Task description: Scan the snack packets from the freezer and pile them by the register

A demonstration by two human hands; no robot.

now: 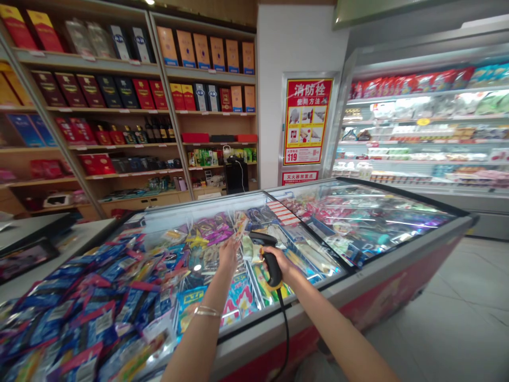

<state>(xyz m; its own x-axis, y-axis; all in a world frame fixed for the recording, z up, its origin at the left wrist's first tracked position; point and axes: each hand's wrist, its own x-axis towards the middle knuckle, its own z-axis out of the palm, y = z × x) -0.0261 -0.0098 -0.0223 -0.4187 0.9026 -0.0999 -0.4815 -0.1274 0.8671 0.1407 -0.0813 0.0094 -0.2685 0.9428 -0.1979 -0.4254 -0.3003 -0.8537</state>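
My right hand [283, 263] is wrapped round the grip of a black and yellow barcode scanner [272, 269]. The scanner's head points left, toward my left hand [228, 255], and its cable hangs down over the freezer's front edge. In my left hand, closed round its lower end, is a small clear snack packet [240, 225] with orange-brown colouring; its print is too blurred to read. Both hands are above the glass lid of a chest freezer [254, 339]. Left of my left hand, a wide heap of blue and pink snack packets [93, 323] lies on the glass.
Under the glass are baskets of frozen goods [318, 254]. A counter with a dark screen [29, 257] stands at far left. Shelves of boxed bottles [119, 93] line the back wall, beside a red fire-hydrant sign [308, 122]. An open chiller [421, 127] stands at right, beyond tiled floor [469, 302].
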